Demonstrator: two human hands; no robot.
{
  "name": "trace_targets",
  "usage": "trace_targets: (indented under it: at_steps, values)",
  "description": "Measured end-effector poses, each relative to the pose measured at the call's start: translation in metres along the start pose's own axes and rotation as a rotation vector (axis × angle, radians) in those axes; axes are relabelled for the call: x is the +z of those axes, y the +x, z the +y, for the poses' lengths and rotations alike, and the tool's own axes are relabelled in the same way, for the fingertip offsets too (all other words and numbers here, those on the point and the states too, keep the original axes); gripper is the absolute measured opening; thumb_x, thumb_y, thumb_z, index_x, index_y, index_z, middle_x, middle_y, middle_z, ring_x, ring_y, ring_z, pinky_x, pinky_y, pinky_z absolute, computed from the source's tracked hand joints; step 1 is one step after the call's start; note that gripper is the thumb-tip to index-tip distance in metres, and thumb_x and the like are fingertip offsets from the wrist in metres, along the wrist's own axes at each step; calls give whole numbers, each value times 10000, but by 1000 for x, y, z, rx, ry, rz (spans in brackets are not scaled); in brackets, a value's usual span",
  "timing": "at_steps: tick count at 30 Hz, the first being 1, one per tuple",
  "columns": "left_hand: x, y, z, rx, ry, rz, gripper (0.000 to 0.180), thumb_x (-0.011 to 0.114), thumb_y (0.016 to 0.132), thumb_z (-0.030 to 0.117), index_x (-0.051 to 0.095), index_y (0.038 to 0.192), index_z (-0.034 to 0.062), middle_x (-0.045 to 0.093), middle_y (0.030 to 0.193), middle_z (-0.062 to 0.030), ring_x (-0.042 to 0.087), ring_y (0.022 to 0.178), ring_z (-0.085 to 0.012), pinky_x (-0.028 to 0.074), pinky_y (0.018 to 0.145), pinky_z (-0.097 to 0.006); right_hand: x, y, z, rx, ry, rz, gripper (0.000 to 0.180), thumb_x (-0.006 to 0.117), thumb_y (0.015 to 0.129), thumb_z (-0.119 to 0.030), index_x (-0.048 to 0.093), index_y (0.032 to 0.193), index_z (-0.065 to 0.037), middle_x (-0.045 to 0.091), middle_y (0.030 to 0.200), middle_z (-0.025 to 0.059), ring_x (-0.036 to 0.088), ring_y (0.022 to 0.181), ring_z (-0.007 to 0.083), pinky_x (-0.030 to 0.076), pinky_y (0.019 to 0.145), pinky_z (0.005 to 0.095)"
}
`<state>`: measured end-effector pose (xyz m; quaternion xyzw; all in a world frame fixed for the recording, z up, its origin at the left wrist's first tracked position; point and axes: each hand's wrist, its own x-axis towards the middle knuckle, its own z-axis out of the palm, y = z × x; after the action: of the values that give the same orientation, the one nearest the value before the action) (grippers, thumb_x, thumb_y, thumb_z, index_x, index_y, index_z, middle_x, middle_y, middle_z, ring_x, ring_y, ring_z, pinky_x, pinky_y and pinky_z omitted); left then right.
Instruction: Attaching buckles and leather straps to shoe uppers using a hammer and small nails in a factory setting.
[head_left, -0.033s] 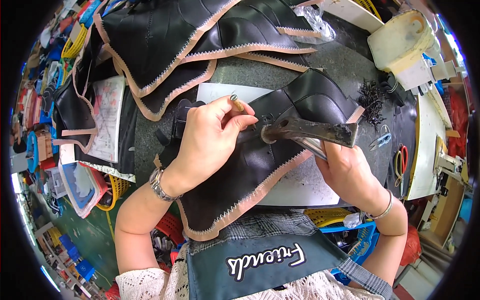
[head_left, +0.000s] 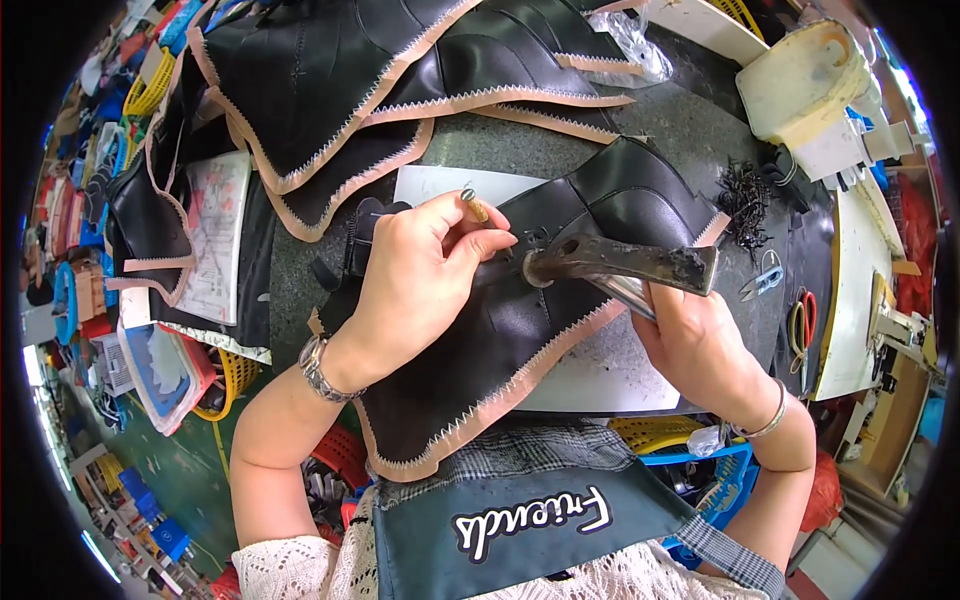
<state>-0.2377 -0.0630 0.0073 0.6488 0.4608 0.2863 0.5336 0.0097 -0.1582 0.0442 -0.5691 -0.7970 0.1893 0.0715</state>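
Note:
Between the thumb and fingers of my left hand (head_left: 415,280) is a slim metal punch (head_left: 474,207) with a brass-coloured shank, held tilted. Its lower end is mostly behind my fingers. My right hand (head_left: 695,345) grips the metal handle of a hammer (head_left: 625,262), whose dark head hangs to the right of the punch and apart from it. Below both lies a black shoe-upper piece (head_left: 470,350) with a tan, zigzag-stitched edge. Small dark marks or holes show on it near the hammer face. Part of a white sheet (head_left: 600,375) shows underneath it.
Several similar black pieces (head_left: 320,90) overlap at the back left. On the right are a pile of black scraps (head_left: 742,205), blue thread snips (head_left: 764,277), red-handled scissors (head_left: 801,325) and a cream plastic container (head_left: 795,85). A printed sheet (head_left: 215,240) lies at the left.

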Motion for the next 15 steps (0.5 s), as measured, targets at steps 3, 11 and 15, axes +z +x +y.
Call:
trace_targets:
  at_steps: [3,11,15]
  values:
    - [-1,-1,-1,0,12,-2,57,645,907,-12,670,951,-38,695,849,-47,655,785,-83,545,756,-236,-2,1,0,-33,38,37,389,668,791,-6,466,1122,16,587,843,208,627,650,406,530,555,464]
    - [1,-2,-3,19,9,8,58,659,902,-2,670,947,-38,694,853,-42,653,793,-79,544,763,-233,-2,-2,0,-26,78,32,400,666,802,-10,491,1162,-5,593,864,205,633,655,403,536,560,461]
    - [0,-3,4,39,34,22,46,670,897,3,678,933,-25,693,800,-23,646,779,-61,528,729,-219,-3,-1,-1,-33,71,44,384,665,806,-12,495,1150,-3,595,854,205,631,644,406,536,556,460]
